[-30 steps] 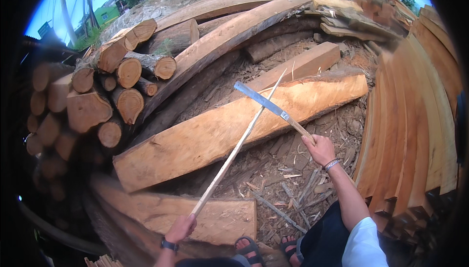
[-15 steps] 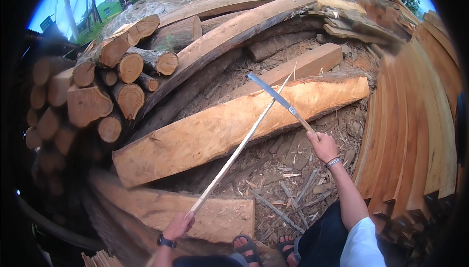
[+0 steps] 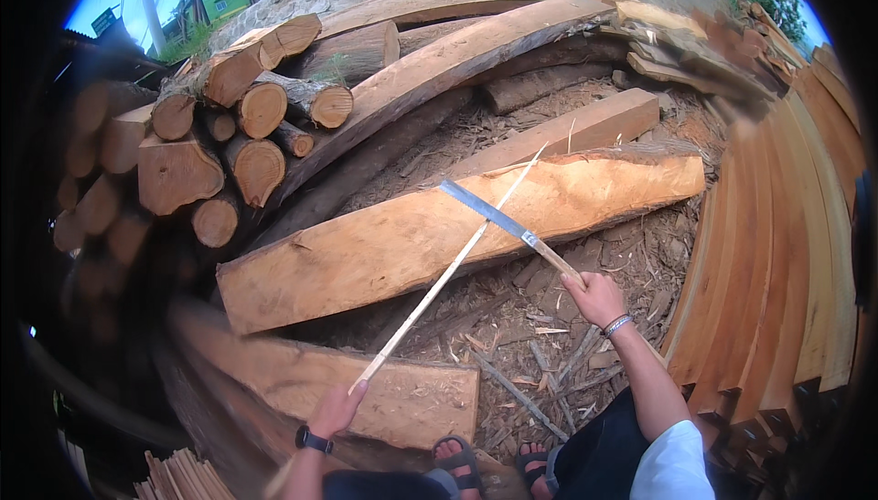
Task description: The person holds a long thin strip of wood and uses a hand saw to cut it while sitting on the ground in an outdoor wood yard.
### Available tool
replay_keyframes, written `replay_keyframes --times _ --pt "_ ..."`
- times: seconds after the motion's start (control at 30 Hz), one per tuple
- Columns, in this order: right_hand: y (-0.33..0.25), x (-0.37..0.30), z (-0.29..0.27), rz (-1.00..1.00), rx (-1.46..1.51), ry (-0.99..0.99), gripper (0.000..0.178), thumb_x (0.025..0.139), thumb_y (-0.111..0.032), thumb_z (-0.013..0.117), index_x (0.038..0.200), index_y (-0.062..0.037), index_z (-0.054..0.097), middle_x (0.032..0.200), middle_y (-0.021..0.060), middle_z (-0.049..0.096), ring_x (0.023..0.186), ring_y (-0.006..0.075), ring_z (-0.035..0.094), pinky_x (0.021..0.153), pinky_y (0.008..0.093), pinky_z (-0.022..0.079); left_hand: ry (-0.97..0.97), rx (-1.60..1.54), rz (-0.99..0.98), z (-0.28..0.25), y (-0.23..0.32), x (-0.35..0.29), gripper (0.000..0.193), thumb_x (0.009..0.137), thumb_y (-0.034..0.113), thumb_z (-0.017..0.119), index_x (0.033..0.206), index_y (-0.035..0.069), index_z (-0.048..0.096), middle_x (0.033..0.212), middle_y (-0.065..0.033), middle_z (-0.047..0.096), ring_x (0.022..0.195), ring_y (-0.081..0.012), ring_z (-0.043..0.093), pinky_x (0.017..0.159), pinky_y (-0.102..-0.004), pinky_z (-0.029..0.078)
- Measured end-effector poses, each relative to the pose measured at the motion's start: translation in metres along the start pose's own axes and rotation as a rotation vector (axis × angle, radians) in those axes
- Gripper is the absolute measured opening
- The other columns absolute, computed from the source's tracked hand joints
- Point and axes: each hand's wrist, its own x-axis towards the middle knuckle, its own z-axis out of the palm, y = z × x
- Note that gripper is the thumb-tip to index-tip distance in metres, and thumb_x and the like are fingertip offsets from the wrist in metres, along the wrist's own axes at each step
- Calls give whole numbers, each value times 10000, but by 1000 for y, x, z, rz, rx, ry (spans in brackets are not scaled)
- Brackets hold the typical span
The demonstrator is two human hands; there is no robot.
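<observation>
My left hand [image 3: 337, 411] is closed round the near end of a long, pale wooden stick [image 3: 428, 297], which slants up and away to the right. The stick's thin far tip is over a thick slab of sawn wood [image 3: 366, 267]. My right hand [image 3: 594, 299] grips the wooden handle of a machete [image 3: 489, 212]. Its long, straight grey blade points up and left and crosses the stick in its upper half. Blade and stick appear to touch where they cross. A thin upright sliver [image 3: 571, 134] shows just beyond the stick's tip.
A shorter slab [image 3: 402, 399] lies close to my feet. Cut logs [image 3: 258, 171] are stacked at the left, and long boards [image 3: 759, 253] at the right. Chips and dry sticks [image 3: 521, 390] litter the ground. A long curved beam [image 3: 457, 57] lies farther back.
The machete blade has slid down the stick, toward my left hand. My right hand has shifted slightly left and down. The whole view has turned a little.
</observation>
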Motion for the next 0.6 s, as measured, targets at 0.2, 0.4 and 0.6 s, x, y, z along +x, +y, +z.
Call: replay_keyframes --times 0.2,0.4,0.6 --pt "-33 -37 17 -231 -66 -55 631 868 -641 514 721 -43 647 665 230 641 699 410 661 641 510 518 167 80 71 -8 41 -5 542 977 483 439 865 -5 646 688 -275 586 704 -473 573 613 -521 420" --pt "-40 -33 12 -271 -82 52 603 867 -629 535 733 -48 631 616 227 620 638 406 654 587 508 517 278 117 61 -9 49 -7 491 963 479 468 936 34 675 725 -280 606 748 -471 599 638 -528 453" --pt "-46 -38 7 -337 -135 55 599 866 -618 547 731 -39 628 632 228 628 644 404 656 588 501 522 252 77 54 -9 48 -5 473 955 479 484 961 51 686 732 -277 615 746 -469 605 643 -530 459"
